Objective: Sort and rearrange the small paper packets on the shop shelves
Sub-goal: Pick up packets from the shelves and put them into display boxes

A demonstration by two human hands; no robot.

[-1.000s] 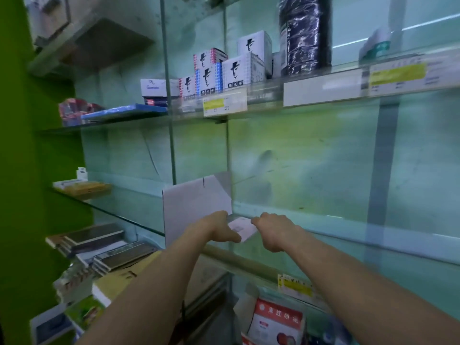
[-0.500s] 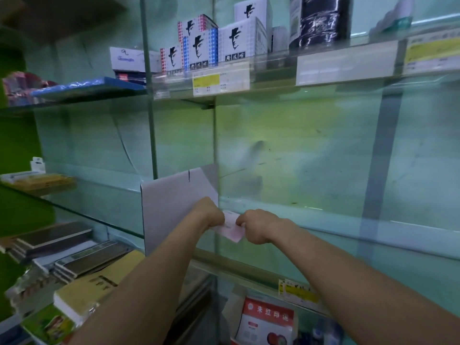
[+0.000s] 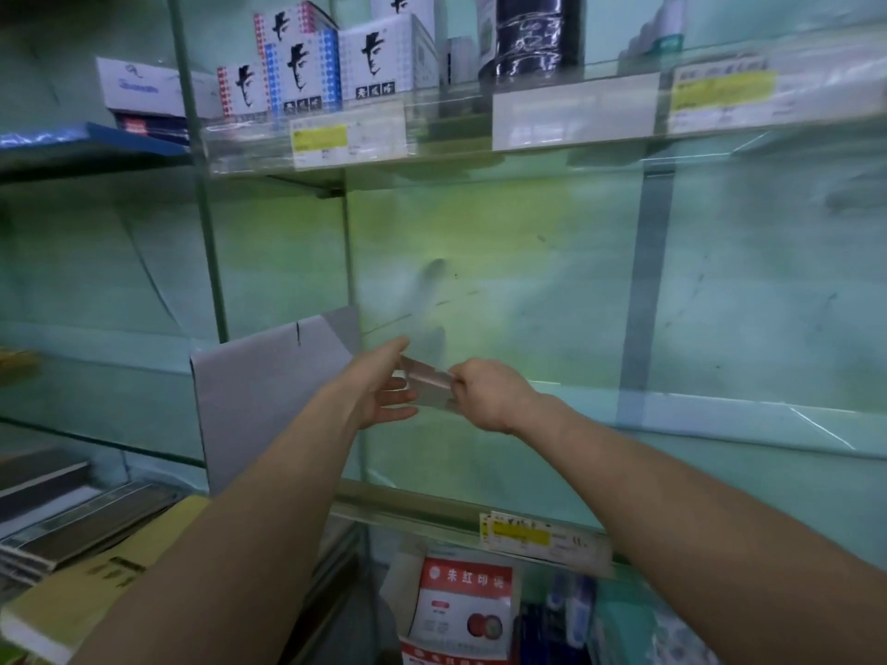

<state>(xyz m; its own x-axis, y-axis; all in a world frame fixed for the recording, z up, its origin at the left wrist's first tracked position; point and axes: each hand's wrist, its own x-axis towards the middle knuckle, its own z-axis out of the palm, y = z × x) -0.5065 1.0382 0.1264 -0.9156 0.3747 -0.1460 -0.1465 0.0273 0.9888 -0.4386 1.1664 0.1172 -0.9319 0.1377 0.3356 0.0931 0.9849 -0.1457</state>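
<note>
Right hand [image 3: 485, 395] pinches packet [image 3: 428, 382]; left hand [image 3: 379, 395] fingers [image 3: 396, 414] straight, at its other end.

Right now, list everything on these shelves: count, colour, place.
Paper packet: one, pale pink, between the hands, above the middle shelf.
Cardboard sheet: one, grey, upright on the middle shelf, left of the hands.
Hat-logo boxes: several, white with black print, top shelf.
Shiny roll: one, black, top shelf, right of the boxes.
Price labels: three, yellow and white, on shelf edges.
Printed pouch: one, red and white, bottom of view.
Pad: one, yellow, lower left.
Left hand: one, fingers straight, at the packet's left end.
Right hand: one, pinches the packet's right end.
</note>
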